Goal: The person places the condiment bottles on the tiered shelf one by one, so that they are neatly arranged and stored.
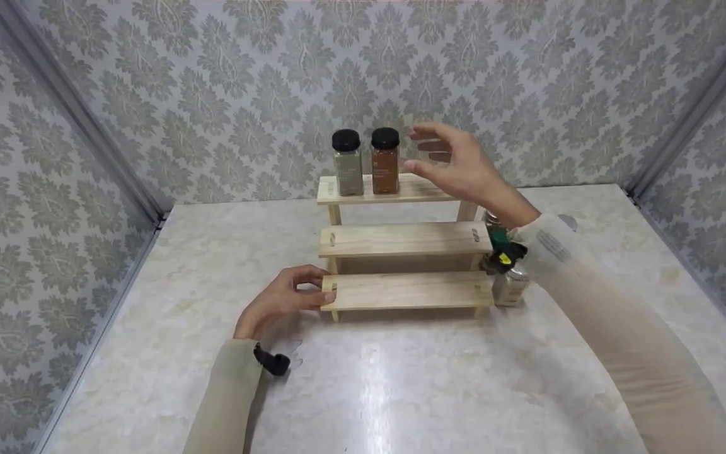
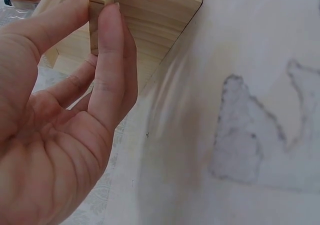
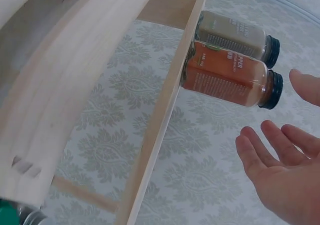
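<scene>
A three-step wooden rack [image 1: 401, 238] stands on the table. On its top step are two black-lidded spice jars, one with grey-green powder [image 1: 349, 167] and one with orange-red powder [image 1: 385, 165]. My right hand [image 1: 460, 162] is just right of the orange-red jar, fingers parted and holding nothing; the right wrist view shows a gap between its fingertips [image 3: 245, 140] and that jar. My left hand [image 1: 284, 296] pinches the left end of the bottom step between thumb and fingers, seen closely in the left wrist view [image 2: 65, 110].
Right of the rack, partly hidden by the right forearm, several more jars stand on the table, among them a clear jar with pale contents [image 1: 510, 289] and one with a green label [image 1: 499, 238]. Patterned walls [image 1: 243, 94] enclose the table [image 1: 212, 252] at the back and sides.
</scene>
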{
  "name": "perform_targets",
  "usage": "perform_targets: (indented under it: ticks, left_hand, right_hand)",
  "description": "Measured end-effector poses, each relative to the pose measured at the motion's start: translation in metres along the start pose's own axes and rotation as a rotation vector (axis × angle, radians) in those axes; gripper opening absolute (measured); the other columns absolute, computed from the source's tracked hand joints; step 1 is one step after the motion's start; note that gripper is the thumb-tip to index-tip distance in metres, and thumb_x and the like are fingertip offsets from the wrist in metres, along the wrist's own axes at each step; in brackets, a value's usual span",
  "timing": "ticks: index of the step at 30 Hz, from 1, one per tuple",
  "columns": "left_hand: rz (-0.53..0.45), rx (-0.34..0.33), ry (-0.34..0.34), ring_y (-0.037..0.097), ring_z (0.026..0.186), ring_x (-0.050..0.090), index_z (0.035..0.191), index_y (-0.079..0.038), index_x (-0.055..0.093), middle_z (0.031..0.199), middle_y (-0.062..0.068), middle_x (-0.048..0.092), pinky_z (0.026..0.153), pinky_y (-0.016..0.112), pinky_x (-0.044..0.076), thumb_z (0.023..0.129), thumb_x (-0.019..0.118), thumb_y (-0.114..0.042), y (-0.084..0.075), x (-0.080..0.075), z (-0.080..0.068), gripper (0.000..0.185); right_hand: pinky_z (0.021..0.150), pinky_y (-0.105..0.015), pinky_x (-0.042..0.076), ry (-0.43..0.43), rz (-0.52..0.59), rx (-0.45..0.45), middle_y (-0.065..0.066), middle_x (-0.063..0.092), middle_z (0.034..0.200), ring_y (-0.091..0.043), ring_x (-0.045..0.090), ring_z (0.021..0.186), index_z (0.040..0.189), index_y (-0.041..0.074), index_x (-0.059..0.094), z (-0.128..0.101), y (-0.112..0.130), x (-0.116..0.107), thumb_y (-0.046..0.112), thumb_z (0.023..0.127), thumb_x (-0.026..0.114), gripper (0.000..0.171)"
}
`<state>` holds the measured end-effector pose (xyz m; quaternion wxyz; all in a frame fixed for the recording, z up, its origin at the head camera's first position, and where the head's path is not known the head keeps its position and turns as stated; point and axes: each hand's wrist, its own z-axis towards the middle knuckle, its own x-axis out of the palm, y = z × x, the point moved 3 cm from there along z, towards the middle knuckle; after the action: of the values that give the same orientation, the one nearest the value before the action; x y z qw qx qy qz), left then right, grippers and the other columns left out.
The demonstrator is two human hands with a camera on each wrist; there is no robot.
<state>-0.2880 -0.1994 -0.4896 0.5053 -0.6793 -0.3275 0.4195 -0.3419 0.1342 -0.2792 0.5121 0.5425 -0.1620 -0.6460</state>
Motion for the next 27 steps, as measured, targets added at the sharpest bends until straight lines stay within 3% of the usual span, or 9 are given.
perform_targets:
  ticks: [13,20,23,27]
  left_hand:
    - [0.006,0.019,0.017,0.02,0.099,0.074,0.133,-0.002,0.066,0.124,0.016,0.067,0.09,0.037,0.065,0.092,0.086,-0.022,0.001,0.0,0.001,0.05]
    - [-0.008,-0.004,0.017,0.019,0.098,0.074,0.134,-0.003,0.063,0.124,0.014,0.066,0.09,0.036,0.065,0.091,0.087,-0.021,0.003,-0.001,0.0,0.051]
    - [-0.005,-0.001,0.006,0.019,0.1,0.073,0.134,-0.003,0.063,0.126,0.015,0.065,0.089,0.037,0.065,0.091,0.087,-0.019,0.002,-0.002,-0.001,0.051]
    - [-0.008,0.001,0.005,0.021,0.104,0.071,0.134,-0.003,0.063,0.128,0.016,0.063,0.09,0.039,0.065,0.091,0.088,-0.02,0.003,-0.001,-0.001,0.052]
  right_hand:
    - [0.119,-0.048,0.048,0.005,-0.087,-0.084,-0.013,0.064,0.147,-0.032,0.061,0.136,0.148,0.008,0.061,-0.063,-0.004,-0.033,0.02,0.102,0.076,0.05]
    - [0.118,-0.045,0.049,0.004,-0.093,-0.06,-0.012,0.064,0.147,-0.029,0.062,0.135,0.147,0.009,0.062,-0.09,-0.02,-0.044,0.019,0.103,0.075,0.047]
    - [0.117,-0.04,0.049,0.007,-0.106,-0.042,-0.012,0.064,0.147,-0.03,0.062,0.135,0.148,0.01,0.061,-0.1,-0.028,-0.047,0.019,0.103,0.074,0.048]
    - [0.113,-0.025,0.05,-0.004,-0.139,-0.013,-0.011,0.066,0.146,-0.023,0.063,0.133,0.148,0.01,0.061,-0.117,-0.041,-0.052,0.02,0.104,0.074,0.047]
